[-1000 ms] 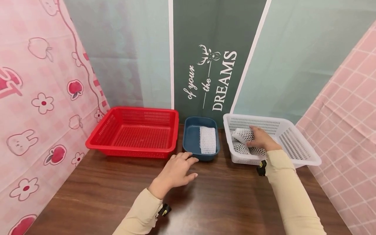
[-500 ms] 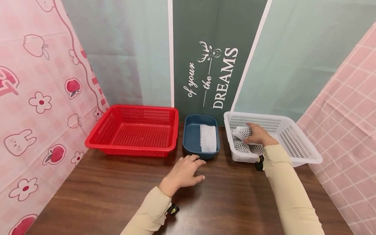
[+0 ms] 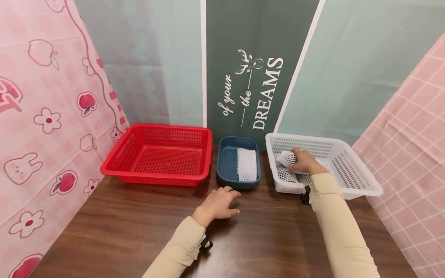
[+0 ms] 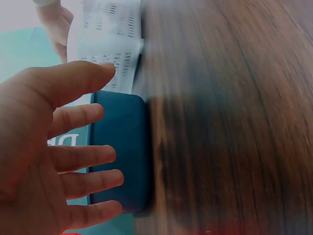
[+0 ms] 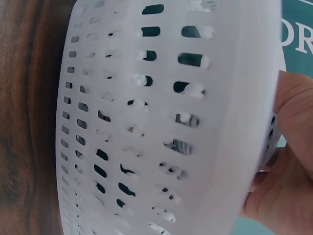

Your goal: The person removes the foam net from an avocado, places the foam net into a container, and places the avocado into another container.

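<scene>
My right hand [image 3: 303, 161] reaches into the white basket [image 3: 365, 181] and grips a white foam mesh sleeve [image 3: 287, 157], its thumb and fingers on either side. Other foam mesh sleeves [image 3: 286, 175] lie beneath it; dark stuff shows through their holes, its kind unclear. In the right wrist view the basket wall hides most of that grip. My left hand [image 3: 218, 203] hovers in front of the blue tray [image 3: 227, 164], fingers spread and holding nothing. One white foam mesh sleeve [image 3: 247, 165] lies in the tray's right half.
A red perforated basket [image 3: 167, 160] stands left of the blue tray. All three containers line up at the back of the brown wooden table [image 3: 139, 224], before a green cloth backdrop [image 3: 156, 65]. Pink cloths hang at both sides.
My left hand has shifted right, away from the tray's left front corner. The right hand has moved slightly left, its fingers closing round the upper foam mesh sleeve.
</scene>
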Demonstrator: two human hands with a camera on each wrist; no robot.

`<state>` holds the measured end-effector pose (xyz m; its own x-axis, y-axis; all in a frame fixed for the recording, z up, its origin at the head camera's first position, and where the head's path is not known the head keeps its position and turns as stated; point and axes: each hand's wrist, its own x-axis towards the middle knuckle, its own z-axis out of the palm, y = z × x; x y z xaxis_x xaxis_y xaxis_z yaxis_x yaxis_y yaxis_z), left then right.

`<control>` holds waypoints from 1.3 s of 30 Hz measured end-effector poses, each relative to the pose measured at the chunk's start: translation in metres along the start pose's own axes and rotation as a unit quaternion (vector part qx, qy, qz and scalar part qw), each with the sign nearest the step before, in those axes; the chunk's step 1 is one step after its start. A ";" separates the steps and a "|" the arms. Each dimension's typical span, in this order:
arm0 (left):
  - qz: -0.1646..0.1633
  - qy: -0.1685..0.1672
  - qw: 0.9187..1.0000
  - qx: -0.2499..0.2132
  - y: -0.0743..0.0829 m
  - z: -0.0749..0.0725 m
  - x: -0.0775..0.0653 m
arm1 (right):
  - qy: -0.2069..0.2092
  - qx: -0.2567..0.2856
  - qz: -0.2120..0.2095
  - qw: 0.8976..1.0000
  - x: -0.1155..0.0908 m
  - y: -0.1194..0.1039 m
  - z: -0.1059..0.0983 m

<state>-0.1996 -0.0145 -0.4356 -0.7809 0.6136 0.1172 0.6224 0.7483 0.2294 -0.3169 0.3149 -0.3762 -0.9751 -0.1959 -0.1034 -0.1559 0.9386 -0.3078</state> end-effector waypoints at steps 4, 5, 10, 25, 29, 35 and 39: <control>-0.010 -0.003 1.000 0.000 -0.004 0.001 -0.002 | 0.004 -0.003 -0.003 1.000 0.000 -0.002 0.000; -0.011 -0.002 1.000 0.000 -0.004 0.001 -0.003 | 0.006 -0.002 -0.003 1.000 0.000 -0.002 0.000; -0.007 -0.008 1.000 0.004 -0.005 0.001 -0.003 | 0.008 0.006 0.009 1.000 -0.002 0.001 0.003; 0.016 0.009 1.000 0.005 -0.005 -0.037 -0.010 | 0.073 -0.020 -0.023 0.997 -0.016 -0.016 -0.025; 0.022 0.027 0.999 0.009 -0.006 -0.051 -0.012 | 0.090 -0.015 -0.017 0.996 -0.018 -0.026 -0.032; 0.019 0.027 0.999 0.014 -0.009 -0.053 -0.012 | 0.084 -0.016 -0.022 0.996 -0.019 -0.033 -0.031; 0.018 0.034 0.999 0.012 -0.011 -0.052 -0.014 | 0.094 -0.027 -0.021 0.995 -0.024 -0.037 -0.028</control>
<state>-0.1981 -0.0447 -0.3897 -0.7592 0.6222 0.1912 0.6507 0.7321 0.2016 -0.2918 0.2926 -0.3353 -0.9789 -0.1846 0.0882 -0.2014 0.9452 -0.2569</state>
